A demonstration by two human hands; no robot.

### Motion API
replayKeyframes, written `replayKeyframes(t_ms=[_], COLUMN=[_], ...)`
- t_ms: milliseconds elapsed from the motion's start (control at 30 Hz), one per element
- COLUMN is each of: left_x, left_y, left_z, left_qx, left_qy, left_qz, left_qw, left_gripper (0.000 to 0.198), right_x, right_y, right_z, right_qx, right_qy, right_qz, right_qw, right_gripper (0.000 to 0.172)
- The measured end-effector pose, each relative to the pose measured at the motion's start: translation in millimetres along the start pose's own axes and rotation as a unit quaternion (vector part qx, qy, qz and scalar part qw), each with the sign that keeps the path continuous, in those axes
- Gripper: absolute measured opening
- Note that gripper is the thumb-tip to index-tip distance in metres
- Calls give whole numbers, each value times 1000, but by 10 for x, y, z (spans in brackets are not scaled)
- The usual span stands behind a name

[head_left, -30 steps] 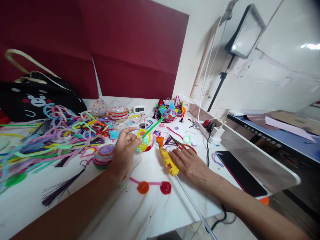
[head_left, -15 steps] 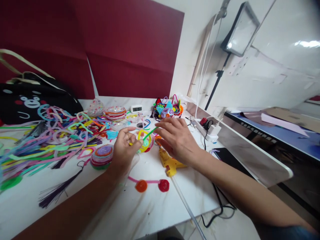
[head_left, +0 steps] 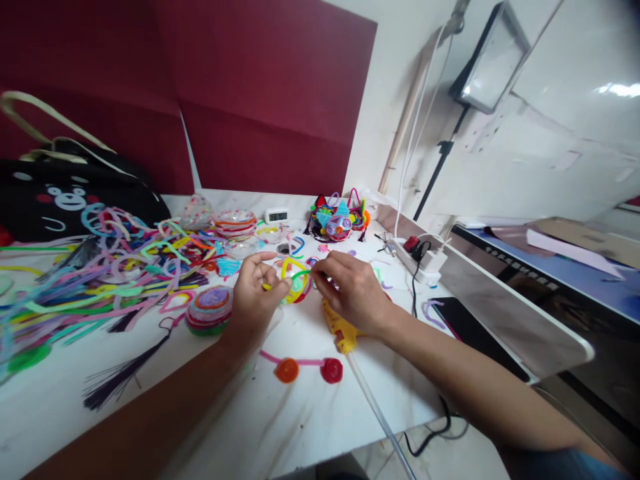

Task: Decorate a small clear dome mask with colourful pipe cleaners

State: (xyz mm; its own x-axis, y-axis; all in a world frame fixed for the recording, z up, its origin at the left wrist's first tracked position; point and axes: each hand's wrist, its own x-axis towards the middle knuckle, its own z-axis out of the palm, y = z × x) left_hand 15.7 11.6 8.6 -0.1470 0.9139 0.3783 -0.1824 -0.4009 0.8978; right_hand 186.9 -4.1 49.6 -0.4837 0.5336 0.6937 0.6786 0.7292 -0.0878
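Note:
My left hand (head_left: 259, 288) is closed in a pinch on a yellow pipe cleaner (head_left: 294, 261) bent into a loop. A green pipe cleaner (head_left: 301, 274) runs across that loop, and my right hand (head_left: 354, 292) pinches its far end. Behind the loop are some coloured pieces, partly hidden. Under my right hand lies a yellow glue gun (head_left: 345, 333), a long clear glue stick (head_left: 375, 408) sticking out of its back. Nearer to me, a pink pipe cleaner (head_left: 310, 363) carries an orange coil (head_left: 287, 370) and a red coil (head_left: 331, 370).
Left of my hands sit a striped coiled ball (head_left: 210, 308) and a purple tassel (head_left: 117, 377), beside a heap of pipe cleaners (head_left: 125, 267). Decorated pieces (head_left: 337, 220) stand at the back. A power strip (head_left: 420, 262) and black phone (head_left: 480, 340) lie to the right.
My right hand has closed from loosely spread fingers into a pinch on the green pipe cleaner, which now bends lower. The left hand keeps its hold on the yellow loop. The view has shifted slightly.

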Motion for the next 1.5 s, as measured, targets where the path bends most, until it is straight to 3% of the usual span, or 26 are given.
replayKeyframes(t_ms=[733,1500], left_x=[-10,-23], left_y=[54,-18], left_z=[18,-4], left_qx=[4,3], left_qy=[24,27], left_qz=[-9,-24], left_qw=[1000,999], left_gripper=[40,41], right_x=[-65,-95], right_y=[-96,-127], right_z=[117,197], right_qx=[158,183], right_qy=[49,51], right_qz=[68,95], right_qw=[984,977], right_gripper=[14,14])
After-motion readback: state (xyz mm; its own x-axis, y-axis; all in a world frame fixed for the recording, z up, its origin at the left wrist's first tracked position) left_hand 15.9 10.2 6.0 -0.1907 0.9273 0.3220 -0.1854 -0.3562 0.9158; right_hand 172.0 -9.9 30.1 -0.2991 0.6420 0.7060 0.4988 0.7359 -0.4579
